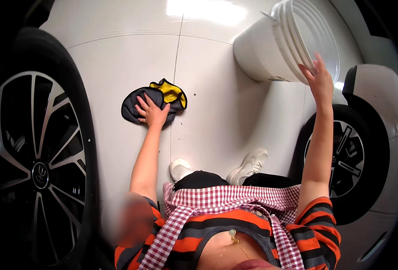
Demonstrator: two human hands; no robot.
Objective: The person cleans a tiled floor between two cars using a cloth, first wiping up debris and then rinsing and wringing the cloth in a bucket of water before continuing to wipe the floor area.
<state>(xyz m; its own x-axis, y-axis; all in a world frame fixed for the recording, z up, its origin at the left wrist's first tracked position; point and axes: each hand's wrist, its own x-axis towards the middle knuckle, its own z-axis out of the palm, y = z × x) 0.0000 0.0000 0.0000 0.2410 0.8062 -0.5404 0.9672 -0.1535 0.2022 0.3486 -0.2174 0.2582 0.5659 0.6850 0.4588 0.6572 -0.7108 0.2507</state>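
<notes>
A dark grey cloth with a yellow side and black edging [131, 106] lies bunched on the pale tiled floor. My left hand [153, 112] presses flat on it, fingers spread apart. Off to the far right, a large white plastic bucket [264, 51] is tilted, its mouth turned to the right. My right hand [321, 84] grips the near part of its rim, with the thumb and fingers on either side of the wall. The fingertips there are slightly blurred. What the bucket holds, if anything, cannot be made out.
A big car wheel with a black tyre and silver spokes [79, 148] stands close on my left. Another car's wheel [374, 166] is at my right, beside my right arm. My white shoes [250, 166] are on the floor, and small dark specks dot the tiles.
</notes>
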